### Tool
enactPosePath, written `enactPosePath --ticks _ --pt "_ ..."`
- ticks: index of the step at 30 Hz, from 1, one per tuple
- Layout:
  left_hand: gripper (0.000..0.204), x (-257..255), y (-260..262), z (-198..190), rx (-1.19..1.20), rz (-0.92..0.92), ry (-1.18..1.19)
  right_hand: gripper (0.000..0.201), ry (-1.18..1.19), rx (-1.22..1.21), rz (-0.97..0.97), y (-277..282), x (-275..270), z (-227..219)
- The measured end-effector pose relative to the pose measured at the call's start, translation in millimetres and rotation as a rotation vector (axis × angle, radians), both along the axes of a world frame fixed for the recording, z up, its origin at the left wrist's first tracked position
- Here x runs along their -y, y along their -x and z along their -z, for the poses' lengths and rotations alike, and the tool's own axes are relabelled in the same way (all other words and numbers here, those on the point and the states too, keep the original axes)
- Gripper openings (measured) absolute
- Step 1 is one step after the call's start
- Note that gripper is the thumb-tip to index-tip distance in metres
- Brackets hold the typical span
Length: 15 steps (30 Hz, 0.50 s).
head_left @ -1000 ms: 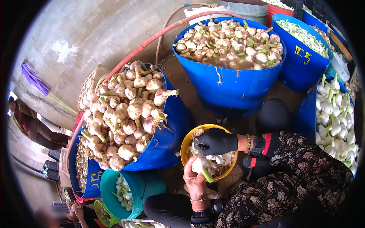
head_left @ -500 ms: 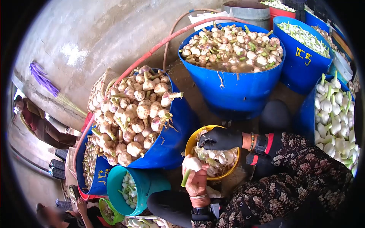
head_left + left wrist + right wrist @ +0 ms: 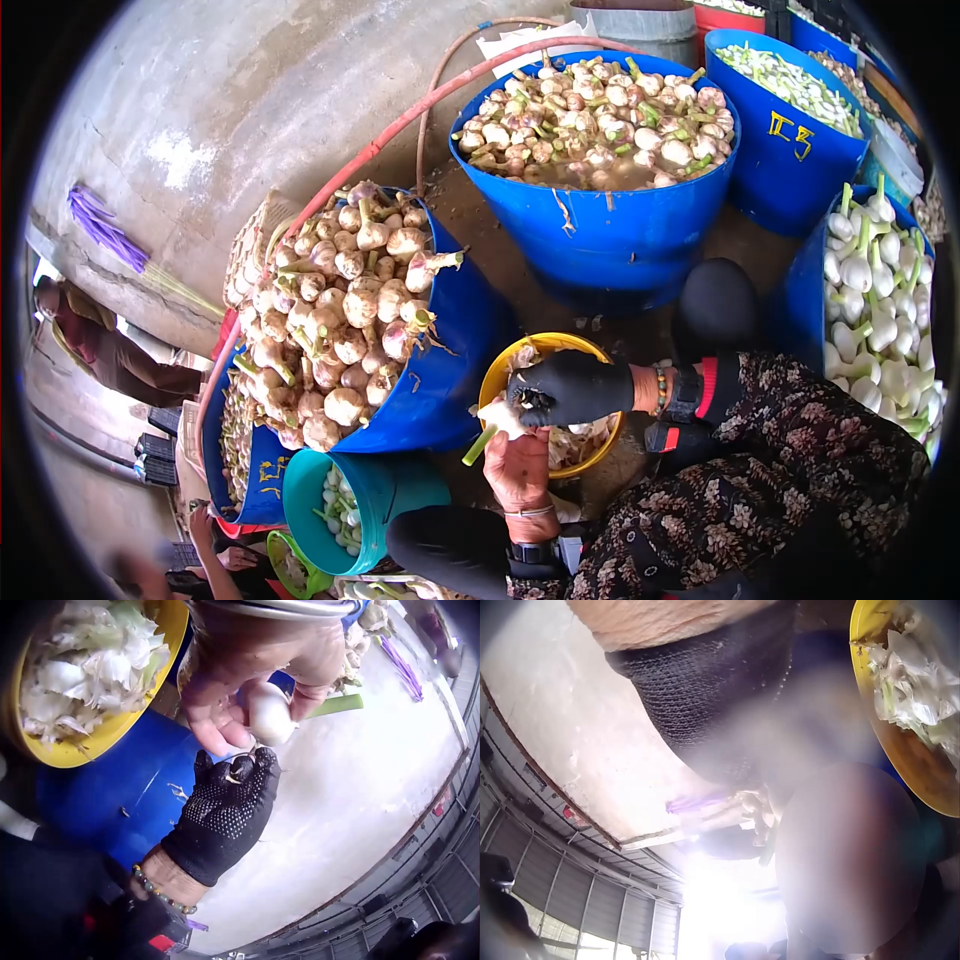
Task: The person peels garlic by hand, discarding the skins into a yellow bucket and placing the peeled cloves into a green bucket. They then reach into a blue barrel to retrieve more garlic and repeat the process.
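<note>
Bulb (image 3: 271, 716) of garlic up in the bare left hand (image 3: 517, 472), that grip closed firmly round it, green stem (image 3: 336, 705) jutting out; it's right above the left edge of the yellow tub (image 3: 120, 736), where papery skins (image 3: 82, 671) pile up; the gloved right hand (image 3: 568, 387) is right up at the bulb, fingers curled, though whether that grip pinches anything I cannot tell; off the tub's left edge stands a blue barrel (image 3: 440, 390) heaped with brownish bulbs; a teal bucket (image 3: 400, 500) holds cleaner white ones.
</note>
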<state>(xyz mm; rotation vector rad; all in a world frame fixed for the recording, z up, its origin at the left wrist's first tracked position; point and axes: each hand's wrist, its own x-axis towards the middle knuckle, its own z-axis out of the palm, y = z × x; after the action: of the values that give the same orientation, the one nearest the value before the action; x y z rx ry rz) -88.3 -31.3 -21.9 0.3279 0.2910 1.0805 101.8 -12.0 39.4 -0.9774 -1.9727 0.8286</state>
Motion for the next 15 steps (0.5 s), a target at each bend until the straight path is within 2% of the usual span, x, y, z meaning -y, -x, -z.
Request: enactPosePath --ticks 2,4,7,9,11,12,14,15 --pt "0.047 2 -11 -9 -0.107 -0.161 0.06 0.031 -0.015 0.028 0.05 5 1 4" --pt "0.043 0 -15 -8 -0.131 -0.179 0.001 0.033 -0.015 -0.073 0.071 8 -2 12" --pt "0.043 0 -22 -8 -0.347 -0.282 -0.206 0.03 0.006 -0.071 0.097 13 -4 21" --pt "0.043 0 -22 -6 -0.35 -0.286 -0.184 0.03 0.007 -0.087 0.122 14 -8 28" --pt "0.044 1 -16 2 -0.355 -0.299 -0.156 0.031 0.024 -0.206 0.079 15 -12 36" --pt "0.044 -2 -10 5 -0.28 -0.264 -0.122 0.031 0.024 -0.203 0.074 14 -12 33" --pt "0.044 -5 -5 10 -0.203 -0.231 -0.09 0.032 0.34 -0.362 -0.048 9 -13 27" --pt "0.042 -6 -6 7 -0.186 -0.226 -0.076 0.027 0.383 -0.416 -0.054 9 -11 20"
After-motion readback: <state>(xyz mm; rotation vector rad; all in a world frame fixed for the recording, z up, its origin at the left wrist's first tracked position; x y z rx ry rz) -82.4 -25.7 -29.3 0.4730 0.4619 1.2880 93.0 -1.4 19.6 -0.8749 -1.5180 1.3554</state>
